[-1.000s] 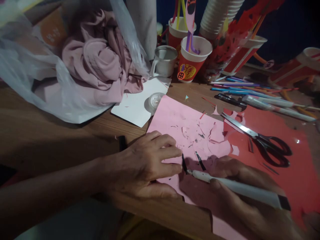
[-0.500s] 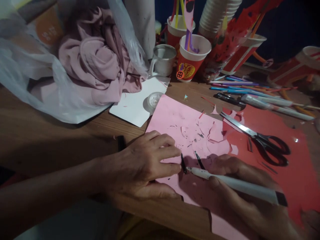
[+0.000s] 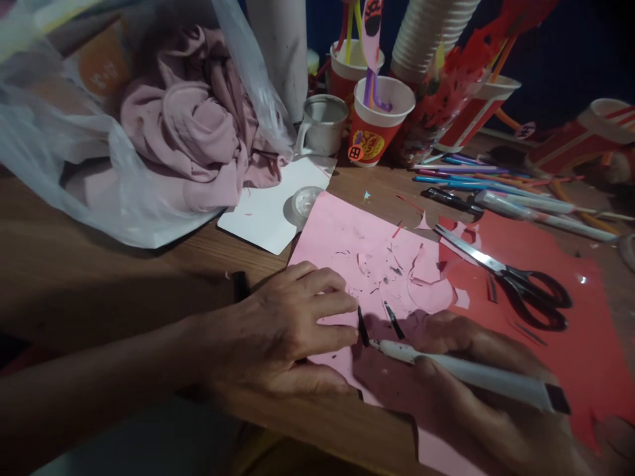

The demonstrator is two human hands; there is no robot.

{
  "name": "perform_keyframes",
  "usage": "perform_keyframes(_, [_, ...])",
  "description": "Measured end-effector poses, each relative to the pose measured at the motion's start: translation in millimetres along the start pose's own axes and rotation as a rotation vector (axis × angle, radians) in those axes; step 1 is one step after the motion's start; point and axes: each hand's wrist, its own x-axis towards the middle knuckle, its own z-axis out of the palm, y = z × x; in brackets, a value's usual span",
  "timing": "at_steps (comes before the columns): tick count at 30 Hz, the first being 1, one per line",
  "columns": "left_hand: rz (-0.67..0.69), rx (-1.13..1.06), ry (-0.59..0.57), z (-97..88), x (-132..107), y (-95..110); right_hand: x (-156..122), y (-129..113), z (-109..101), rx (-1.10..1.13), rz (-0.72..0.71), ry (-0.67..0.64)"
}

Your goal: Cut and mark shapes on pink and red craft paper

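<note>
My left hand lies palm down on a sheet of pink paper, its fingers stretched out. In my right hand is a white marker, its speckled tip pointing left. That tip sits at the lower end of a short dark strip beside my left fingertips; whether it touches cannot be made out. A second dark strip lies a little to the right. Small pink and dark scraps are scattered over the pink sheet. Beyond my right hand, scissors with black handles rest on red paper.
A clear plastic bag holding pink cloth stands at the back left. Behind the paper are a white card, a tape roll, a metal mug and a red paper cup. Several pens and sticks lie at the right.
The view has shifted slightly. The marker's tip has moved a little down along the dark strip. My left hand stays in place on the pink paper.
</note>
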Motion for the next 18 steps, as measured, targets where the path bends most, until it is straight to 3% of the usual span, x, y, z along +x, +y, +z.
perform_keyframes(12, [0.005, -0.015, 0.077, 4.0, -0.5, 0.1, 2.4, 0.4, -1.6, -0.034, 0.007, -0.016])
perform_keyframes(18, [0.012, -0.018, 0.045, 3.6, -1.3, -1.1, 0.6, -0.9, -2.2, -0.048, 0.006, -0.021])
